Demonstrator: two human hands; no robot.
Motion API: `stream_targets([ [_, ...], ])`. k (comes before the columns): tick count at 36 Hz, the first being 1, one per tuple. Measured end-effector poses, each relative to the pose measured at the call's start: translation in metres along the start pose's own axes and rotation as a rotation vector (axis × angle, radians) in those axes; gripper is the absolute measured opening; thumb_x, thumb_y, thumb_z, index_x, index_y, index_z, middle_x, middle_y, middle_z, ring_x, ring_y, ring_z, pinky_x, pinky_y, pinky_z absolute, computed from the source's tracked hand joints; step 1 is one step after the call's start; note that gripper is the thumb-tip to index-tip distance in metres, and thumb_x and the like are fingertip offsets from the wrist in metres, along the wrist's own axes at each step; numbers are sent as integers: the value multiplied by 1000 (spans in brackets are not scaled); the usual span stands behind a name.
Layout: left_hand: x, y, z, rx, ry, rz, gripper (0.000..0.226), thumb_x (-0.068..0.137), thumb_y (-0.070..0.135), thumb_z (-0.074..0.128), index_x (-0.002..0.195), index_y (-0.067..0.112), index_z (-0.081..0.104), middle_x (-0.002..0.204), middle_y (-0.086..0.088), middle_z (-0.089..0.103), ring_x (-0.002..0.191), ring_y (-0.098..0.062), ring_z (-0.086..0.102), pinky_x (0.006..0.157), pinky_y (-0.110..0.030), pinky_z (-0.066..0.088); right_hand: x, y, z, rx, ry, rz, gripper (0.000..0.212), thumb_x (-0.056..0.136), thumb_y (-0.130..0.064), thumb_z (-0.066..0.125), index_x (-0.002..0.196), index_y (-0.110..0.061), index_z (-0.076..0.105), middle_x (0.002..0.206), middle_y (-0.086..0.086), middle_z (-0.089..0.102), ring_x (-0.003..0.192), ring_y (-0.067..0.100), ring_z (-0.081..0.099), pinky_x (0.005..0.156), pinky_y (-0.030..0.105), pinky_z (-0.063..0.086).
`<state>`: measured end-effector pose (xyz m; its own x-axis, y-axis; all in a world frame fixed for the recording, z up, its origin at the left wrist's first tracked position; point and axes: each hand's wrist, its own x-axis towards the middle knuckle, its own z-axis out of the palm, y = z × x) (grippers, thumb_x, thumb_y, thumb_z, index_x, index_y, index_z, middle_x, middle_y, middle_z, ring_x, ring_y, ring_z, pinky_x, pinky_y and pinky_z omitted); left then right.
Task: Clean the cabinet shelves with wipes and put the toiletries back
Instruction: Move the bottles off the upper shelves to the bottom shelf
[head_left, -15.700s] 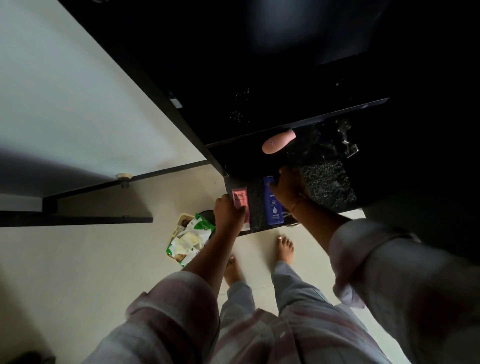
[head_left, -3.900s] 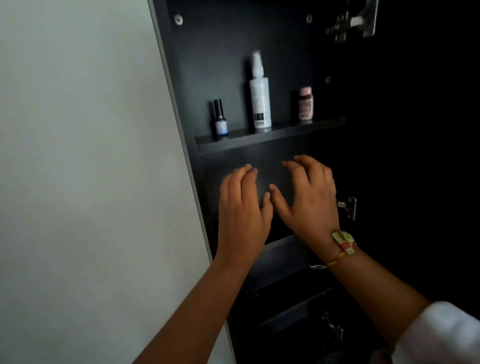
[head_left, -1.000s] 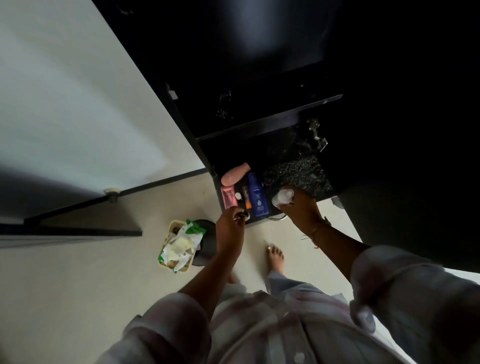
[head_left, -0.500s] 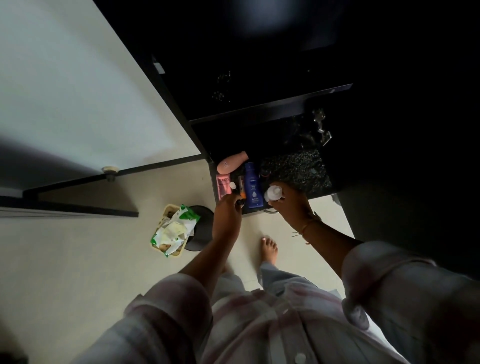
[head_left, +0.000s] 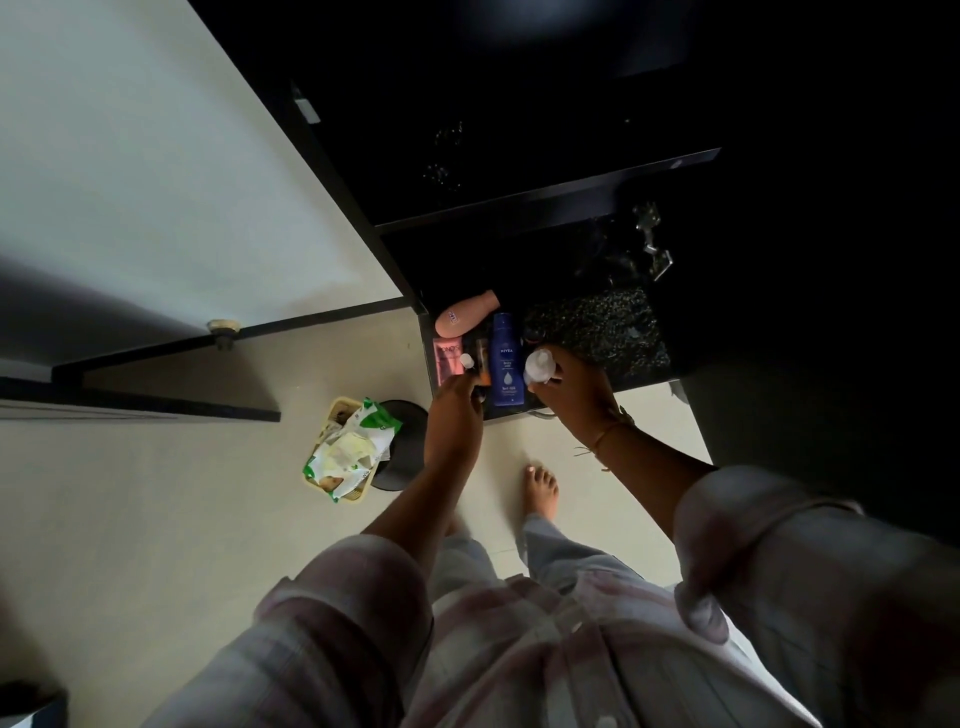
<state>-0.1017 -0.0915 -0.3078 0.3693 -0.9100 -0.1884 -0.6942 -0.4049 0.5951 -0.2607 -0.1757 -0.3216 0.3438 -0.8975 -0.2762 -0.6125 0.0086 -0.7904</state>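
My left hand (head_left: 454, 415) pinches a small white-capped dark bottle (head_left: 467, 362), and my right hand (head_left: 574, 397) grips a white plastic bottle (head_left: 537, 366). The blue lotion bottle (head_left: 506, 364) lies between them on the dark speckled desk (head_left: 597, 327), its long axis pointing away from me.

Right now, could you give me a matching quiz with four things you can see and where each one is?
Things:
1. blue bottle
2. pink bottle
3. white bottle
4. wipes pack

Places:
A. gripped by the right hand
B. lying between that hand and the left hand
C. in the basket on the floor
D. lying beyond the pink tube

Pairs: 1-B, 2-D, 3-A, 4-C
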Motion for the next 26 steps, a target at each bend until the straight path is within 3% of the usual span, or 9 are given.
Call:
stream_targets([
  [4, -1, 2, 0, -22, -11, -24, 28, 92, 7, 59, 120, 12, 60, 115, -7, 65, 99, -18, 63, 84, -24, 50, 2, -1, -1, -34, -3, 27, 35, 76, -25, 76, 109, -25, 63, 106, -2, 70, 99, 20, 66, 80, 36, 58],
  [10, -5, 0, -3, -34, 30, -41, 30, 88, 14, 65, 116, 15, 56, 112, -3, 60, 101, -17, 60, 86, -35, 55, -2, -7, -4, -33, -12, 49, 42, 71, -21, 82, 108, -21, 61, 106, 3, 69, 99, 26, 66, 80, 45, 57],
  [17, -17, 11, -28, 19, 77, 72, 37, 87, 22, 69, 119, 13, 54, 112, -6, 58, 103, -17, 53, 82, -21, 40, -18, -15, -20, -77, 14, 16, 38, 79, -26, 69, 114, -30, 56, 113, 4, 69, 107, 26, 64, 86, 45, 55],
  [22, -17, 27, -48, 82, 114, 224, 36, 90, 33, 63, 120, 17, 52, 114, -2, 58, 103, -12, 50, 84, -19, 41, -40, -31, -41, -223, 157, 26, 46, 81, -21, 65, 127, -21, 56, 126, 11, 60, 110, 33, 59, 87, 44, 54],
  [26, -6, 47, -65, 147, 146, 309, 44, 90, 36, 62, 129, 20, 48, 124, 0, 55, 109, -12, 51, 90, -21, 46, -50, -52, -61, -280, 227, -36, 45, 85, -31, 65, 127, -21, 54, 128, 8, 56, 113, 29, 56, 84, 42, 56],
])
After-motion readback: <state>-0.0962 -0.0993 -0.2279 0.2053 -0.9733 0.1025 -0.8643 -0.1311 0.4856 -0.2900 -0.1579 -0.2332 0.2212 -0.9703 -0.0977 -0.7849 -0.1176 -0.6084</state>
